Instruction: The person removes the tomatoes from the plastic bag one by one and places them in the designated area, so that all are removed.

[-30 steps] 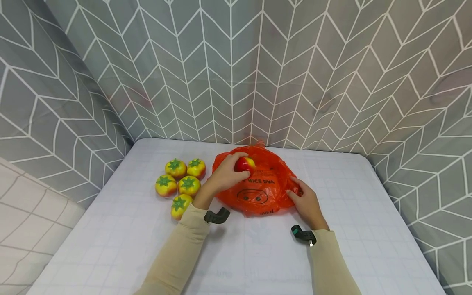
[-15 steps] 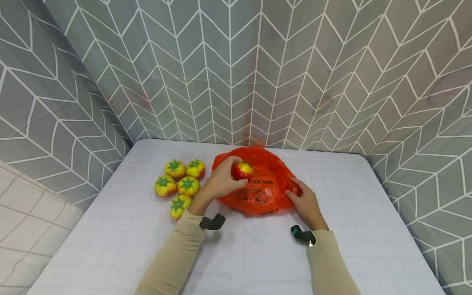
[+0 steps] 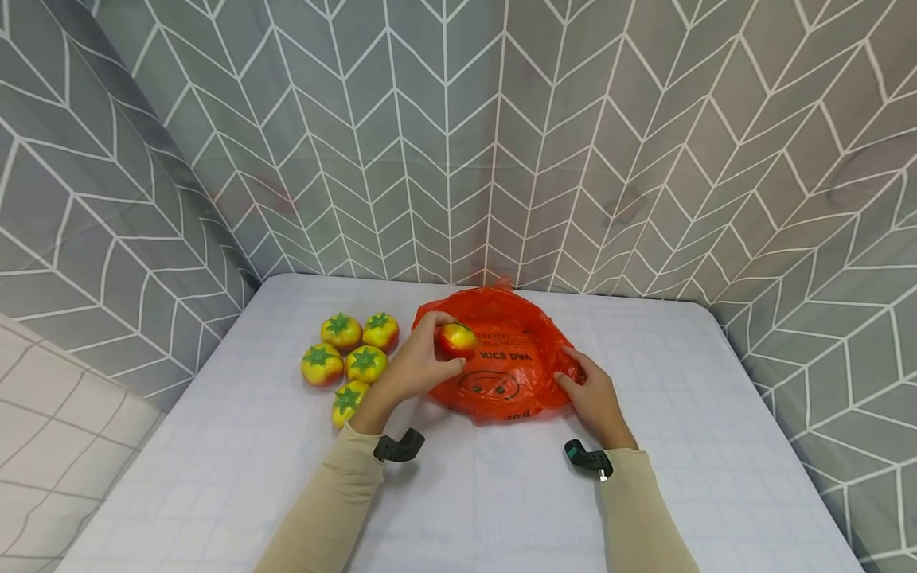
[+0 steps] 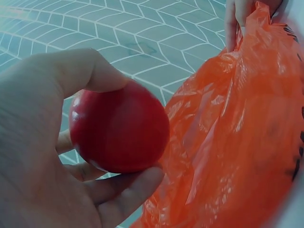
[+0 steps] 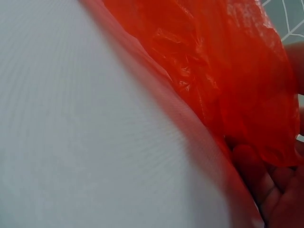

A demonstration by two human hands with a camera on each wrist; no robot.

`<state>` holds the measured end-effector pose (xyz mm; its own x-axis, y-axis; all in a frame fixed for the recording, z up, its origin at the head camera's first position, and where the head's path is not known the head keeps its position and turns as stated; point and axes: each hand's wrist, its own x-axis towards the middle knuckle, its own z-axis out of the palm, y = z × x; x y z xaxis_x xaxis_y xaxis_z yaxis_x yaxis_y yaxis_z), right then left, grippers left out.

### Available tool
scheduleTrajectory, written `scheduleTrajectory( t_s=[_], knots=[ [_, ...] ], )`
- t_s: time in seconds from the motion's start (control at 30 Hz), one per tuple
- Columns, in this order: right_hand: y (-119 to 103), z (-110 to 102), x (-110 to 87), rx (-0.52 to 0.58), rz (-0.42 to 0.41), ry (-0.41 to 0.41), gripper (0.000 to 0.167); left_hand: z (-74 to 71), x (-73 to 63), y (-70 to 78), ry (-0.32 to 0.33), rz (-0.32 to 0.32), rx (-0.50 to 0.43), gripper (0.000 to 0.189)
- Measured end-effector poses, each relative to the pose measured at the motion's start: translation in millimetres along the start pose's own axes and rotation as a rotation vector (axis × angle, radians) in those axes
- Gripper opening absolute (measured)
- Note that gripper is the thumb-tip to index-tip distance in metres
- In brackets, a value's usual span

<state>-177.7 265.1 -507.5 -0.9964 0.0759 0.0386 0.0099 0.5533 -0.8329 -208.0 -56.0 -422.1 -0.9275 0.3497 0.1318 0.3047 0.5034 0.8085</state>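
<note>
A red-and-yellow persimmon (image 3: 456, 341) with a green leafy top is gripped in my left hand (image 3: 415, 360), over the left part of a red plastic bag (image 3: 501, 382). The left wrist view shows the smooth red underside of this persimmon (image 4: 121, 126), with thumb and fingers curled round it and the bag (image 4: 223, 142) just beside. At the bag's right edge, my right hand (image 3: 593, 396) pinches the plastic between thumb and fingers. Close up in the right wrist view, the bag (image 5: 190, 57) drapes over the fingers (image 5: 251, 166) and partly hides them.
Several similar persimmons (image 3: 367, 363) sit grouped to the left of the bag, the nearest one partly behind the left forearm. They all stand on a white-covered table (image 3: 487, 493). A grey curtain (image 3: 466, 159) with white zigzag lines rises behind the table's far edge.
My left hand has drawn back to the left with the persimmon, from over the bag's middle toward its left edge. The persimmon has turned, showing more yellow and green. The right hand stays put.
</note>
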Motion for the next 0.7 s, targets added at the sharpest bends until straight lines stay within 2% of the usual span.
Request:
scheduleTrajectory(
  t_s=[0.13, 0.2, 0.37, 0.47, 0.57, 0.7],
  knots=[
    [0, 0, 0.0, 0.001, 0.003, 0.000, 0.057, -4.9, -5.0, -4.4, 0.019, 0.008, -0.083, 0.064],
    [0, 0, 0.0, -0.001, 0.007, -0.001, 0.057, -7.1, -7.1, -6.9, 0.019, -0.011, -0.143, 0.064],
    [-1, 0, -0.5, -0.005, 0.019, -0.005, 0.057, -10.8, -10.6, -13.4, -0.019, -0.061, -0.339, 0.064],
    [-2, 0, -1.2, -0.004, 0.021, -0.005, 0.057, -12.6, -12.4, -16.3, -0.032, -0.051, -0.430, 0.065],
    [-2, 0, -1.0, -0.005, 0.014, -0.003, 0.056, -14.8, -14.8, -18.4, -0.020, -0.045, -0.468, 0.065],
    [-3, -1, -0.6, -0.011, 0.005, 0.001, 0.056, -18.4, -18.4, -21.0, -0.012, -0.063, -0.467, 0.065]
  ],
)
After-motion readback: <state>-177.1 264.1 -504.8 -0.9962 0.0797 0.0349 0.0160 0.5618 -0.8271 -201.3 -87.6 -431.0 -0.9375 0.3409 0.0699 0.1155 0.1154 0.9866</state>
